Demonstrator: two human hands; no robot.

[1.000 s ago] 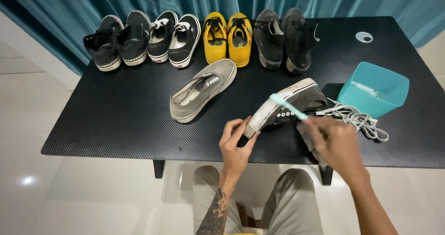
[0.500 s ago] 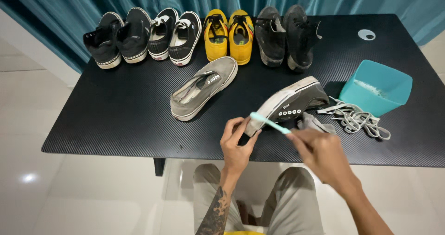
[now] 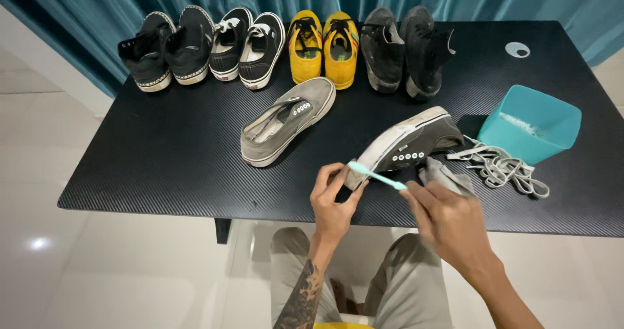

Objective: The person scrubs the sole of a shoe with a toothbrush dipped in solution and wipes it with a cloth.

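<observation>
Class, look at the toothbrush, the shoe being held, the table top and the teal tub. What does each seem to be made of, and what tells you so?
Toothbrush: smooth teal plastic, by its even colour.
Held shoe: dark cloth upper, probably canvas, with metal-looking eyelets and a whitish, likely rubber sole.
Table top: black with a fine woven pattern, carbon-fibre look, perhaps only a laminate.
Teal tub: thin plastic, faintly glossy.

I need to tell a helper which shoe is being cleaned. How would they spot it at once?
On the black table, look at the near edge, below the row of shoe pairs. The dark grey lace-less sneaker with a white sole lies tipped on its side, toe gripped by the left hand, unlike the flat lighter grey sneaker.
</observation>
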